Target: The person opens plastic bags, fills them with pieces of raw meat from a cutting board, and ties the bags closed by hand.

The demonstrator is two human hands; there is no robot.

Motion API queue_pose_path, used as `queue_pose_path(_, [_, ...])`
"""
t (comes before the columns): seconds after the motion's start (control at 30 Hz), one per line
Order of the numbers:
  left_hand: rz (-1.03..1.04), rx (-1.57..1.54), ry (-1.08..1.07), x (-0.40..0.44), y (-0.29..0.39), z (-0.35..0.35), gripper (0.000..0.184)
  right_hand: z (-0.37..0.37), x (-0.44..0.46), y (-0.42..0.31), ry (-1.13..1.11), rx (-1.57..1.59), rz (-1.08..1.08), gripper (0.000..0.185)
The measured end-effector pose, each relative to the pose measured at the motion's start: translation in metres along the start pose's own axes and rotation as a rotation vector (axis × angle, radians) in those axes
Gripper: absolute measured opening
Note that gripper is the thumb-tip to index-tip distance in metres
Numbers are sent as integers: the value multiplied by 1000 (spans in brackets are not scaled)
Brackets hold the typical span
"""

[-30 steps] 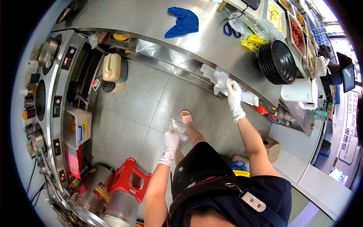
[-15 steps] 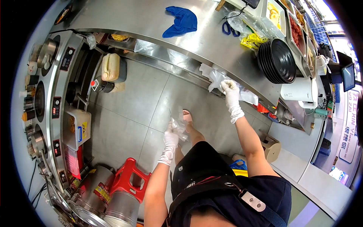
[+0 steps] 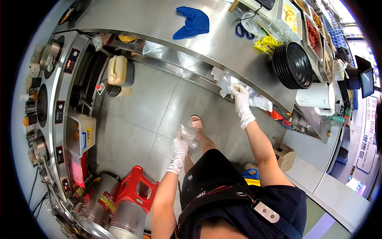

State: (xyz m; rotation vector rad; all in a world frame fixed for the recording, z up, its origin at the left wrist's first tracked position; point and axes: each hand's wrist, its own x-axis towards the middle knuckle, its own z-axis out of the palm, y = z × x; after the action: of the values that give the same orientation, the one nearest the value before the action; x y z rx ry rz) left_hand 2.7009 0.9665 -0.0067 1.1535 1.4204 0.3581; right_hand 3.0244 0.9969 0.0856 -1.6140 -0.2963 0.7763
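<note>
White gloves cover both hands. My left hand (image 3: 180, 145) is closed on a clear plastic bag (image 3: 188, 132) that hangs over the floor beside my foot. My right hand (image 3: 240, 96) is at the shelf under the steel counter, its fingers pinched at a thin translucent bag (image 3: 225, 84). More white and clear plastic (image 3: 260, 102) lies on that shelf to the right of the hand. On the counter above are a blue cloth (image 3: 192, 23), blue-handled scissors (image 3: 244, 31) and a stack of black bowls (image 3: 292, 65).
A steel counter (image 3: 147, 20) runs across the top. Cooktops (image 3: 42, 104) line the left side. On the floor stand a yellowish jug (image 3: 118, 71), a dark bottle with a red cap (image 3: 108, 90) and a red stool (image 3: 137, 187). Food trays (image 3: 289, 18) are at upper right.
My right hand has moved slightly left and down along the shelf, and the bag at its fingers has shifted. My left hand is nearly unmoved, still with its bag.
</note>
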Motion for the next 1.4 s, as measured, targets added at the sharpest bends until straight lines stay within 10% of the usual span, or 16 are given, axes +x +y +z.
queue_pose_path(0.47, [-19, -161, -50, 22, -48, 9, 47, 0, 3, -10, -43, -32, -95, 20])
queue_pose_path(0.7, [-42, 54, 1, 12, -12, 5, 46, -12, -2, -9, -215, -848, -461, 14])
queue_pose_path(0.87, [-35, 54, 34, 9, -10, 0, 40, 8, -32, 48, -894, -1594, -602, 9])
queue_pose_path(1.0, [-80, -308, 42, 9, -43, -14, 35, 46, -107, 80, -758, -879, -450, 5])
queue_pose_path(1.13, [-188, -536, 63, -19, -4, -48, 35, 70, -141, 17, -641, -343, 162, 3])
queue_pose_path(1.4, [-145, -789, 178, -108, 6, -92, 29, 88, -225, -22, -993, -282, 166, 9])
